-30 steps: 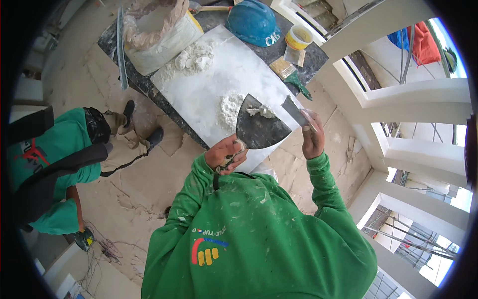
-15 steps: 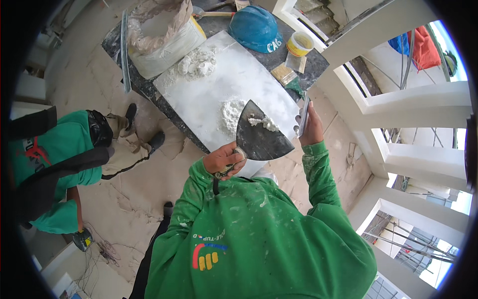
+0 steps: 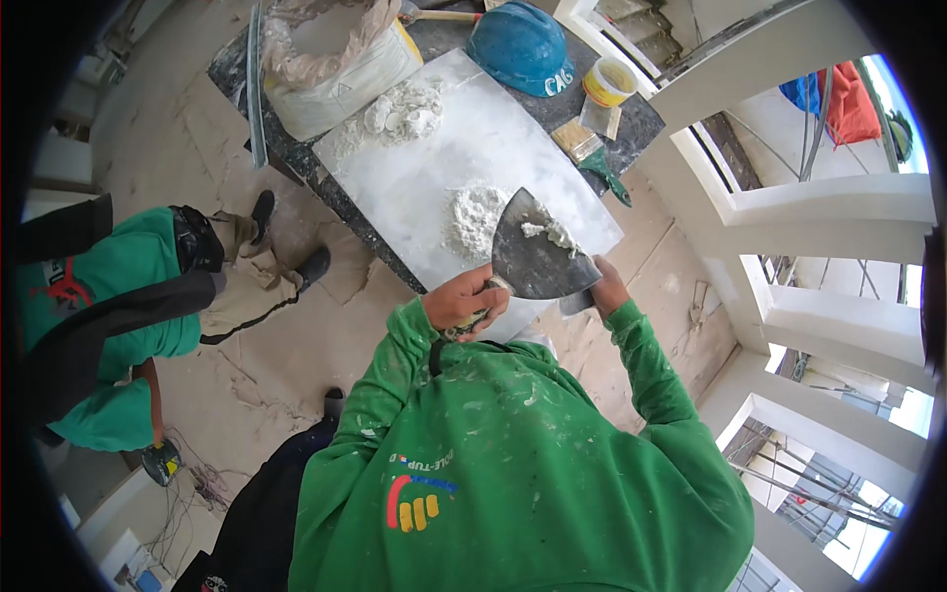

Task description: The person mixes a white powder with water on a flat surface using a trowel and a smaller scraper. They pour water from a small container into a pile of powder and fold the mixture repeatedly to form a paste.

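My left hand (image 3: 464, 300) is closed round the handle of a wide putty knife (image 3: 533, 264), its dark fan-shaped blade lying over the near right part of the white board (image 3: 395, 197). A clump of white putty (image 3: 550, 232) clings along the blade's far right edge. My right hand (image 3: 611, 288) grips a second scraper (image 3: 576, 302), held against the blade's right corner; most of this tool is hidden behind the blade and fingers. One mound of white compound (image 3: 477, 219) lies just left of the blade. Another lumpy pile (image 3: 404, 111) sits farther back on the board.
An open sack (image 3: 345, 94) stands at the table's back left beside an upright metal strip (image 3: 256, 99). Along the far right are a blue hard hat (image 3: 513, 49), a yellow tub (image 3: 610, 81) and a green-handled brush (image 3: 592, 160). Another person (image 3: 128, 306) is at the left, holding a tool.
My right hand has come down and inward, bringing its scraper from upright to the putty knife's right corner. The putty knife has shifted slightly right. The view has moved a little.
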The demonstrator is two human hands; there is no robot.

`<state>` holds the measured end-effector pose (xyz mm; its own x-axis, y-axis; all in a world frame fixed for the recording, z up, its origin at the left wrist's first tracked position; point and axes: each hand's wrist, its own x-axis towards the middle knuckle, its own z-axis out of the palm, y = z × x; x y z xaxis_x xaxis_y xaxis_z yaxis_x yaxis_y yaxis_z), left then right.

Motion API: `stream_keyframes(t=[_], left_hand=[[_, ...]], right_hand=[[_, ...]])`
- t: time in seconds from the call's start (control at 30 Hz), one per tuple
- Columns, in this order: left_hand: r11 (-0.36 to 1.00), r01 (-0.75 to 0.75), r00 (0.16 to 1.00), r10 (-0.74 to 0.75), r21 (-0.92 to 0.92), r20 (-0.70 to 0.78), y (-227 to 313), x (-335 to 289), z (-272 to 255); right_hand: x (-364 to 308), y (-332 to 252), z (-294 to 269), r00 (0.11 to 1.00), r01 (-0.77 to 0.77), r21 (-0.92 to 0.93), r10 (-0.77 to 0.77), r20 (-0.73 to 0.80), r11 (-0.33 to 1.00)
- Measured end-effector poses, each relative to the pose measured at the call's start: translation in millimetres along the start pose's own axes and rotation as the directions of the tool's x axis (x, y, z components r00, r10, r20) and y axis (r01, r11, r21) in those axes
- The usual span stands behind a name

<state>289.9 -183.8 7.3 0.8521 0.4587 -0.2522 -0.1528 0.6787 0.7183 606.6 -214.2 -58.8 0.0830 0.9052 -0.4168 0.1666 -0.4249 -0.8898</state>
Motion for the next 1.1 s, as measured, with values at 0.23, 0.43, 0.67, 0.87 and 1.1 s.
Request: stream_keyframes(t=[0.23, 0.43, 0.67, 0.87, 1.1], left_hand=[[0.983, 0.141, 0.829, -0.052, 0.119, -0.557, -22, 5, 6], [0.984, 0.155, 0.798, -0.071, 0.09, -0.598, -23, 16, 17], [0.989, 0.144, 0.779, -0.128, -0.023, -0.614, -55, -51, -12], [0.997, 0.04, 0.691, -0.074, -0.064, -0.719, -88, -118, -19], [0.996, -0.031, 0.671, -0.038, -0.079, -0.741, -92, -115, -18]], right_hand=[[-42, -75, 51, 0.721, 0.492, -0.663, -0.691, -0.053, 0.564], [-9, -63, 127, 0.71, 0.56, -0.7, -0.692, 0.13, 0.443], [44, -48, 74, 0.894, 0.364, -0.585, -0.448, 0.001, 0.725], [15, 101, -3, 0.965, -0.202, -0.015, 0.197, -0.173, 0.979], [75, 39, 96, 0.965, -0.025, -0.07, 0.006, -0.261, 0.997]])
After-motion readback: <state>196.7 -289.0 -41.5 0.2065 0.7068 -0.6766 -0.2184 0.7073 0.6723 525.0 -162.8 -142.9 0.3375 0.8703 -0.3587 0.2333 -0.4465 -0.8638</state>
